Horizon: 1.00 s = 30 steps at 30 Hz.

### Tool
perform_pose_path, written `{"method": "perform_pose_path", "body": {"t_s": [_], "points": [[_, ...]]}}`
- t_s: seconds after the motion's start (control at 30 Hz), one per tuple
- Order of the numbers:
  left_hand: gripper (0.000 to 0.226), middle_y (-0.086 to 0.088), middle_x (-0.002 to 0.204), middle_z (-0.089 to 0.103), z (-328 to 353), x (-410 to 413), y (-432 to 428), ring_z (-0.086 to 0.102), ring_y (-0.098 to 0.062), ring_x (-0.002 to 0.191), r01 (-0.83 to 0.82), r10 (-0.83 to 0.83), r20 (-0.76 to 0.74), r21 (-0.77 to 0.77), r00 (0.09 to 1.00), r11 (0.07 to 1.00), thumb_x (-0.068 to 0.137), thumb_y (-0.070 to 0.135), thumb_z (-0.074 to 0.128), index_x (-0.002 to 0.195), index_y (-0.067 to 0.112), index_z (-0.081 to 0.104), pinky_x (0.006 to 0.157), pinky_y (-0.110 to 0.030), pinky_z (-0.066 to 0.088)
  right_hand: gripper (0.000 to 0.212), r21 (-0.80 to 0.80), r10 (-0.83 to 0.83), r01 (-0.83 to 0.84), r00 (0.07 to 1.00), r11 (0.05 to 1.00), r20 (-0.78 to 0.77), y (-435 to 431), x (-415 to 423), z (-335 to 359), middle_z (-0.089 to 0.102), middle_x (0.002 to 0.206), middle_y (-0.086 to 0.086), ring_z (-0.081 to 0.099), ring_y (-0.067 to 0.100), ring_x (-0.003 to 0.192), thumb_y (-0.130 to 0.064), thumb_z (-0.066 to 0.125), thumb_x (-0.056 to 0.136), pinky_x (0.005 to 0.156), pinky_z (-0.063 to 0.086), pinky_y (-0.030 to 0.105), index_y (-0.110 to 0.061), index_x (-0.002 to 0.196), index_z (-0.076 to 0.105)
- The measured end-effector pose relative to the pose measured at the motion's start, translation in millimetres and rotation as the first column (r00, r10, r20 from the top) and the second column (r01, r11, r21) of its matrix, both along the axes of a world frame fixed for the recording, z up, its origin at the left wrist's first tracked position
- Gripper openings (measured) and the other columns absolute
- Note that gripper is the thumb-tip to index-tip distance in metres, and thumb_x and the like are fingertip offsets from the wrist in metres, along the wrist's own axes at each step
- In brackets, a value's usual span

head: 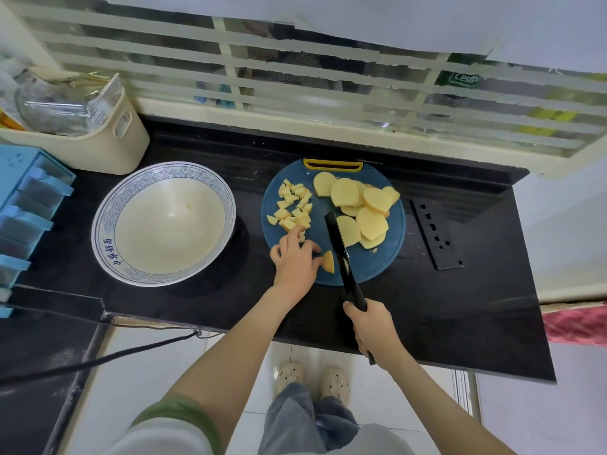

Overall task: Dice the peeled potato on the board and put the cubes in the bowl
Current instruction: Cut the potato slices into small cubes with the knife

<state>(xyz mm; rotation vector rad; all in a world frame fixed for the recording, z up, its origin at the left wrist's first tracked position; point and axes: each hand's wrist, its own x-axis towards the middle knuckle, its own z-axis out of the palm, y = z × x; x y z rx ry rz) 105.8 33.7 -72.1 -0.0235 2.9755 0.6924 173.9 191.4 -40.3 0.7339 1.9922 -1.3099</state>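
Observation:
A round blue cutting board (pixel 368 267) lies on the black counter. Several potato slices (pixel 361 208) are stacked on its right half. A heap of small potato cubes (pixel 294 205) lies on its left half. My left hand (pixel 295 261) rests on the board's near left, fingers reaching over the nearest cubes and thumb touching a cut potato piece (pixel 328 261). My right hand (pixel 372 326) grips the handle of a black knife (pixel 340 247), whose blade lies across the board beside that piece. A white bowl with a blue patterned rim (pixel 164 221) stands left of the board, nothing in it.
A black knife sheath (pixel 435 234) lies right of the board. A cream basket of packets (pixel 98 139) and a blue organiser (pixel 23 218) stand at the far left. A black cable (pixel 98 357) runs off the counter's near left edge. A barred window is behind.

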Motion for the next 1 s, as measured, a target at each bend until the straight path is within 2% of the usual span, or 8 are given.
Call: {"method": "perform_pose_path", "body": {"t_s": [0.1, 0.2, 0.53, 0.73, 0.8, 0.87, 0.9, 1.0], "points": [[0.014, 0.0, 0.147, 0.027, 3, -3, 7, 0.021, -0.019, 0.135, -0.102, 0.1, 0.028, 0.114, 0.995, 0.988, 0.093, 0.03, 0.057, 0.101, 0.021, 0.063, 0.106, -0.041, 0.013, 0.018, 0.004, -0.034, 0.034, 0.999, 0.999, -0.009, -11, 4, -4, 0.049, 0.062, 0.004, 0.044, 0.015, 0.051, -0.025, 0.055, 0.098, 0.053, 0.041, 0.03, -0.009, 0.09, 0.058], [0.012, -0.001, 0.145, 0.027, 5, -7, 11, 0.021, -0.02, 0.134, -0.158, 0.151, 0.06, 0.132, 0.987, 0.979, 0.092, 0.028, 0.057, 0.1, 0.021, 0.063, 0.107, -0.043, 0.013, 0.019, 0.017, -0.064, 0.064, 0.998, 0.998, -0.02, -19, 6, -7, 0.049, 0.066, 0.005, 0.045, 0.017, 0.055, -0.026, 0.054, 0.098, 0.059, 0.042, 0.033, -0.011, 0.087, 0.058], [0.011, -0.008, 0.138, 0.038, 12, -3, 11, 0.031, -0.027, 0.13, -0.104, 0.111, -0.091, 0.083, 0.99, 0.991, 0.09, 0.019, 0.057, 0.1, 0.02, 0.062, 0.103, -0.046, 0.019, 0.024, 0.098, -0.125, 0.136, 0.987, 0.986, -0.105, -24, 5, -2, 0.05, 0.067, 0.005, 0.049, 0.02, 0.062, -0.025, 0.052, 0.098, 0.06, 0.045, 0.033, -0.011, 0.078, 0.053], [0.02, -0.005, 0.113, 0.055, 23, -16, 19, 0.047, -0.027, 0.109, -0.011, 0.007, -0.169, -0.021, 0.986, 1.0, 0.09, 0.021, 0.055, 0.108, 0.02, 0.063, 0.089, -0.041, 0.024, 0.03, 0.327, 0.012, 0.067, 0.973, 0.943, -0.232, 0, -4, 8, 0.053, 0.067, 0.004, 0.049, 0.016, 0.058, -0.025, 0.048, 0.1, 0.053, 0.039, 0.029, -0.012, 0.073, 0.051], [0.022, -0.005, 0.106, 0.058, 29, -23, 26, 0.05, -0.026, 0.103, -0.065, 0.067, -0.221, 0.014, 0.973, 0.998, 0.088, 0.019, 0.056, 0.11, 0.017, 0.062, 0.087, -0.04, 0.027, 0.028, 0.407, 0.059, 0.047, 0.968, 0.912, -0.244, 9, -9, 11, 0.055, 0.067, 0.004, 0.051, 0.017, 0.058, -0.027, 0.047, 0.099, 0.052, 0.041, 0.03, -0.013, 0.075, 0.052], [0.023, -0.004, 0.1, 0.057, 37, -28, 33, 0.047, -0.021, 0.096, -0.141, 0.164, -0.36, 0.089, 0.918, 0.986, 0.087, 0.019, 0.052, 0.108, 0.017, 0.061, 0.083, -0.036, 0.026, 0.025, 0.503, 0.126, 0.004, 0.967, 0.864, -0.222, 18, -13, 14, 0.058, 0.069, 0.003, 0.055, 0.018, 0.059, -0.029, 0.047, 0.099, 0.052, 0.044, 0.03, -0.014, 0.079, 0.053], [0.023, -0.004, 0.097, 0.055, 43, -30, 36, 0.043, -0.019, 0.093, -0.107, 0.14, -0.428, 0.1, 0.893, 0.989, 0.086, 0.021, 0.051, 0.107, 0.018, 0.061, 0.081, -0.035, 0.025, 0.024, 0.555, 0.168, -0.027, 0.964, 0.831, -0.206, 23, -14, 16, 0.059, 0.069, 0.003, 0.057, 0.018, 0.06, -0.03, 0.047, 0.099, 0.053, 0.047, 0.031, -0.015, 0.082, 0.053], [0.019, -0.001, 0.096, 0.052, 54, -38, 43, 0.044, -0.02, 0.091, 0.203, -0.221, -0.469, -0.09, 0.855, 0.975, 0.083, 0.036, 0.061, 0.099, 0.028, 0.065, 0.08, -0.037, 0.024, 0.02, 0.717, 0.36, -0.157, 0.922, 0.679, -0.139, 33, -18, 24, 0.057, 0.07, -0.002, 0.059, 0.018, 0.061, -0.033, 0.047, 0.099, 0.055, 0.049, 0.031, -0.015, 0.091, 0.053]]}}
